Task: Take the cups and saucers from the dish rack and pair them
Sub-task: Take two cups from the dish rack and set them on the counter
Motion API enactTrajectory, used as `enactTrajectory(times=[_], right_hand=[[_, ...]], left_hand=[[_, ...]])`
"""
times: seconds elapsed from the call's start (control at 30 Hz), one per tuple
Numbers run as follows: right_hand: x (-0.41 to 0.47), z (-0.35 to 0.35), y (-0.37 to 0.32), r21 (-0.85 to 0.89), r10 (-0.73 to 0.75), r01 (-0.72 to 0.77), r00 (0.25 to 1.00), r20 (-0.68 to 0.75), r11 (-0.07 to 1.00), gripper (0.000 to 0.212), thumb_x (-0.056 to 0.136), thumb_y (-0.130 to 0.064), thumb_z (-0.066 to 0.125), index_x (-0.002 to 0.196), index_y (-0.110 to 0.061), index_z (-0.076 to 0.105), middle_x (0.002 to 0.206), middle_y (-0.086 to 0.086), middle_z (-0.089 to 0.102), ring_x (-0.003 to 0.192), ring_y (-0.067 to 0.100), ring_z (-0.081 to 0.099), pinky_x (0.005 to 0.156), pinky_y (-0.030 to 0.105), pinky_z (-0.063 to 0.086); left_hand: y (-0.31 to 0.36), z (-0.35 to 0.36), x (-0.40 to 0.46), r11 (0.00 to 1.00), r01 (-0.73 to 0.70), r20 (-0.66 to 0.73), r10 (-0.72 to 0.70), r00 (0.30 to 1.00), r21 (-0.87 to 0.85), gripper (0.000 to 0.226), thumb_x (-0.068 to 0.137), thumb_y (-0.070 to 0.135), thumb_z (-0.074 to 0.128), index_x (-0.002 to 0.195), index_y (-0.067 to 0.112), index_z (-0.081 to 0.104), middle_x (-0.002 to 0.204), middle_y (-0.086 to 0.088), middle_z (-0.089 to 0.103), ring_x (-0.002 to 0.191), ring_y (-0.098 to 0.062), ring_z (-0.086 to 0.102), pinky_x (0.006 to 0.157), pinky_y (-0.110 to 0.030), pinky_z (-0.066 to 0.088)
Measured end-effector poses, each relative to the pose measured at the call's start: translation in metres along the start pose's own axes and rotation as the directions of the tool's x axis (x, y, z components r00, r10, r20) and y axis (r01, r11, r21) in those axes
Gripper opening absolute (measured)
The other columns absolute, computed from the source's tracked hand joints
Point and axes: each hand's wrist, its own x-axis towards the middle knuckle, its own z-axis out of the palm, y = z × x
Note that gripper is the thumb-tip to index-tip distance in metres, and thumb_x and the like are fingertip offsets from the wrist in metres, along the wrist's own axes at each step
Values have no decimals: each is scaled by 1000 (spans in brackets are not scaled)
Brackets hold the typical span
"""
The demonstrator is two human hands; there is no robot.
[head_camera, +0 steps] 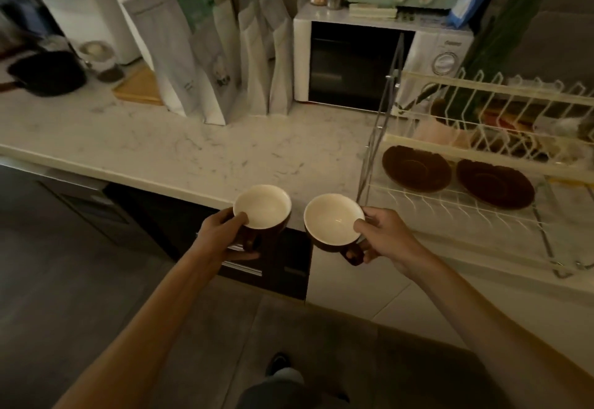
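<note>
Both hands hold brown cups: left (225, 232), right (385, 235) (saucers (416, 169) still racked).

A wide bare stretch of the desk (180, 148) lay open in front, from its near edge back to the paper bags (225, 64) and microwave (363, 64) lined along the wall. A dark pot (48, 74) and a wooden board (138, 87) closed off the far left. On the right the rack (482, 215) blocked the way, its upright wire frame at the open stretch's edge and its upper tier overhanging two saucers (416, 167) below
</note>
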Motion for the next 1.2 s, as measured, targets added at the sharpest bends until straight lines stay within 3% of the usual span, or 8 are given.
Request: enactTrajectory(times=[0.13,0.27,0.4,0.5,0.77,1.0,1.2], right_hand=[[30,30,-24,23,-1,1,1000,13,1000,46,95,-7,51,141,-11,49,110,13,65,59,20,70,44,24,51],[65,59,-53,53,9,-9,1000,1,999,47,95,-7,49,141,-11,48,84,11,68,48,14,68,42,23,51],[108,87,-72,75,7,-5,1000,-15,997,50,93,-8,50,143,-10,46,98,20,70,56,20,72,47,27,54],[138,106,-84,84,0,2,1000,-22,996,51,92,-10,51,143,-10,46,111,25,67,67,29,75,51,30,56],[190,157,-113,123,16,-11,999,-41,992,46,92,-10,51,137,-9,50,114,23,65,71,35,75,49,31,57],[214,192,-127,170,38,-29,998,-55,985,35,94,-6,49,128,-8,55,107,20,67,64,31,73,41,27,55],[234,213,-129,200,67,-54,996,-61,978,35,92,-7,51,127,-8,57,108,21,69,75,36,74,45,28,56]], left_hand=[[15,-27,26,998,-4,-74,0,997,-58,44,94,16,57,138,15,48,99,-8,61,85,-22,62,66,-50,60],[30,-51,51,992,-4,-120,-11,993,-128,45,93,15,58,138,15,48,97,-9,60,82,-22,63,54,-43,61],[43,-72,79,983,-2,-166,-29,986,-184,50,93,14,60,141,15,45,111,-14,57,81,-24,65,46,-36,59],[49,-87,101,974,2,-207,-50,977,-227,53,92,14,61,142,15,43,124,-18,54,93,-29,65,45,-36,59],[59,-116,153,953,24,-260,-107,960,-303,54,92,14,61,142,18,42,140,-18,45,116,-36,57,54,-44,61],[65,-131,184,944,40,-281,-138,950,-329,52,93,15,60,142,20,43,136,-15,46,114,-34,55,66,-52,60],[65,-142,201,939,47,-288,-152,946,-340,53,93,15,59,143,20,41,121,-8,46,108,-30,54,62,-49,61]])
